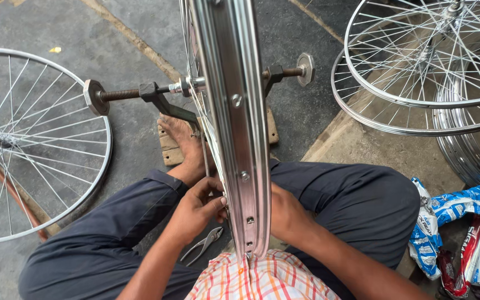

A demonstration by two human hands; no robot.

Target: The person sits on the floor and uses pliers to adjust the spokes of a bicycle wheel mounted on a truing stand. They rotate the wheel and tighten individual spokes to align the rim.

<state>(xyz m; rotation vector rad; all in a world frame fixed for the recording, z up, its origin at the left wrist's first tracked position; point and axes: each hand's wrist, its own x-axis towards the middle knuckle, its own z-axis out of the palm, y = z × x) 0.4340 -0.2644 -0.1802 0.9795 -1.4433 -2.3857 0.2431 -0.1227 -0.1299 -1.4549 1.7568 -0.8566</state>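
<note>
A shiny metal bicycle wheel rim [234,111] stands upright in front of me, held on a dark truing stand [156,97] with a threaded axle. My left hand [198,208] is on the left side of the rim, its fingers pinched on a spoke or nipple near the rim. My right hand [284,214] is on the right side, pressed against the rim and partly hidden by it. I sit on the ground with dark trousers. My bare foot [187,144] rests on the stand's wooden base [168,147].
Grey pliers [204,244] lie on the floor between my legs. A spoked wheel [29,144] lies at the left. Two more spoked wheels [418,66] and stacked rims [468,150] are at the upper right. Crumpled blue and white bags [451,222] lie at the right.
</note>
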